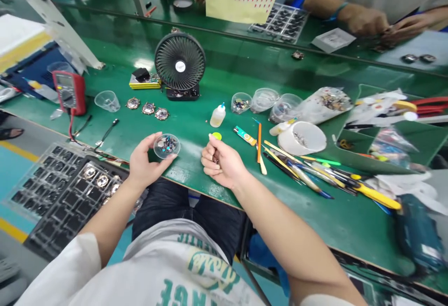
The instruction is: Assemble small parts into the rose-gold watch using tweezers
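Near the front edge of the green bench, my left hand (145, 159) grips a small clear plastic cup (167, 146) by its sides. Inside the cup lie several small dark and blue electronic parts. To the right, my right hand (221, 160) is curled closed, palm partly up, around small dark brownish pieces (215, 159) that I cannot make out. Just beyond that hand are a yellow-green disc (217, 136) and a small dropper bottle (218, 115) with a blue tip. Three round watch-like metal pieces (148, 108) lie in a row beyond my left hand.
A black fan (180, 61) stands at the back, a red multimeter (70, 92) at left. To the right are plastic cups (265, 100), a white tub (303, 139), loose tools (301, 170) and a green divided box (357, 138). Black trays (70, 203) sit low at left. Co-workers' hands (371, 24) work opposite.
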Demonstrator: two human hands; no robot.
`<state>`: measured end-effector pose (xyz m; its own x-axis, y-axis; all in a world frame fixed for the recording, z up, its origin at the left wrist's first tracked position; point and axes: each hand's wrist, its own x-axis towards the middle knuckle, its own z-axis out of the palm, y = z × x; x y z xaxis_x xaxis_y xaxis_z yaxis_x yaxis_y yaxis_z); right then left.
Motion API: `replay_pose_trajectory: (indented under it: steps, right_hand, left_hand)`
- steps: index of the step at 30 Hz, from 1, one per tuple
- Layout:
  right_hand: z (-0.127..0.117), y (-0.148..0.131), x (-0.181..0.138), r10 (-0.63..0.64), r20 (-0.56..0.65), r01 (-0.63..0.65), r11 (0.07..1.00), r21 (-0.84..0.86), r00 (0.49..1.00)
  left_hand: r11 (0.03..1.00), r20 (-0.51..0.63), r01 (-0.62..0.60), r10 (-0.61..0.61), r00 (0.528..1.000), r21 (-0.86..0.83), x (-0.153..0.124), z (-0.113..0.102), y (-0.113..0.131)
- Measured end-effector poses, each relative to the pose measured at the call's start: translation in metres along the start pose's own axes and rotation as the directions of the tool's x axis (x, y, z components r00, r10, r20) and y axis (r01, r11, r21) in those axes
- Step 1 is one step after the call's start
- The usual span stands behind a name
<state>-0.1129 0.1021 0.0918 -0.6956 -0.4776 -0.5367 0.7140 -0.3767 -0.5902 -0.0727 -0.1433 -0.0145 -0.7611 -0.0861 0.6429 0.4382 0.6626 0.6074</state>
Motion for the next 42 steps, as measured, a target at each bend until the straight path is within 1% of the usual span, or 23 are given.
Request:
replay_pose_trajectory:
  steps: [2,4,7,9,11,13,15,17,18,20,23,25,27,29,32,35,37,38,40,42]
  right_hand:
    - [0.001,0.000,0.000,-0.008,-0.007,0.008,1.000,-0.002,1.000]
    - [0.002,0.000,0.000,-0.012,-0.016,0.012,1.000,-0.003,1.000]
    - [0.003,-0.001,0.000,-0.009,-0.028,0.009,1.000,-0.014,1.000]
    - [0.003,-0.002,0.000,-0.010,-0.032,0.009,1.000,-0.021,0.999]
    - [0.002,-0.003,-0.001,-0.021,-0.033,0.020,0.999,-0.025,0.999]
    - [0.000,-0.005,-0.002,-0.039,-0.024,0.039,0.999,-0.028,0.999]
    - [-0.001,-0.006,-0.002,-0.057,-0.003,0.057,0.998,-0.028,0.998]
    - [-0.003,-0.006,-0.002,-0.071,0.019,0.072,0.997,-0.033,0.997]
    - [-0.003,-0.005,-0.002,-0.074,0.028,0.075,0.996,-0.037,0.997]
    - [-0.003,-0.004,-0.002,-0.070,0.039,0.072,0.996,-0.053,0.997]
    - [-0.001,-0.002,-0.003,-0.066,0.041,0.069,0.995,-0.073,0.997]
    - [0.000,-0.003,-0.003,-0.079,0.044,0.082,0.994,-0.074,0.996]
    - [0.001,-0.004,-0.003,-0.101,0.048,0.104,0.992,-0.067,0.994]
    - [0.001,-0.005,-0.003,-0.124,0.049,0.127,0.990,-0.060,0.991]
    - [0.001,-0.005,-0.003,-0.140,0.047,0.142,0.988,-0.052,0.989]
    - [0.001,-0.003,-0.003,-0.127,0.056,0.130,0.990,-0.054,0.990]
    - [0.001,-0.002,-0.003,-0.115,0.065,0.119,0.991,-0.065,0.991]
    - [0.001,-0.001,-0.003,-0.111,0.068,0.116,0.991,-0.071,0.991]
    - [0.001,0.000,-0.002,-0.116,0.067,0.121,0.990,-0.078,0.991]
    - [0.002,0.004,-0.002,-0.129,0.063,0.133,0.989,-0.069,0.990]
  left_hand:
    - [1.000,0.011,0.005,-0.005,1.000,-0.003,0.001,-0.001,0.000]
    - [0.999,0.052,0.033,-0.033,0.998,-0.007,0.003,-0.003,0.001]
    - [0.993,0.139,0.115,-0.117,0.983,0.018,0.006,-0.004,0.005]
    - [0.984,0.168,0.171,-0.177,0.970,0.050,0.006,-0.004,0.008]
    - [0.982,0.152,0.189,-0.190,0.970,0.020,0.005,-0.003,0.012]
    - [0.980,0.107,0.187,-0.179,0.978,-0.068,0.006,-0.003,0.012]
    - [0.971,0.047,0.193,-0.188,0.981,-0.139,0.013,-0.007,0.008]
    - [0.967,-0.009,0.213,-0.216,0.976,-0.141,0.031,-0.019,-0.003]
    - [0.967,-0.031,0.223,-0.228,0.973,-0.121,0.046,-0.028,-0.011]
    - [0.967,-0.065,0.248,-0.251,0.966,-0.055,0.084,-0.051,-0.029]
    - [0.937,-0.116,0.329,-0.316,0.942,0.115,0.149,-0.084,-0.054]
    - [0.896,-0.103,0.404,-0.391,0.915,0.184,0.179,-0.098,-0.062]
    - [0.868,-0.068,0.432,-0.429,0.901,0.246,0.190,-0.102,-0.061]
    - [0.848,-0.020,0.412,-0.431,0.902,0.334,0.183,-0.100,-0.056]
    - [0.799,0.040,0.356,-0.427,0.903,0.485,0.155,-0.095,-0.048]
    - [0.736,0.061,0.333,-0.452,0.890,0.589,0.133,-0.089,-0.046]
    - [0.707,0.059,0.338,-0.472,0.879,0.622,0.124,-0.088,-0.047]
    - [0.702,0.052,0.337,-0.469,0.882,0.627,0.119,-0.088,-0.047]
    - [0.723,0.024,0.308,-0.409,0.912,0.618,0.109,-0.088,-0.043]
    - [0.783,0.004,0.213,-0.266,0.964,0.585,0.095,-0.089,-0.033]
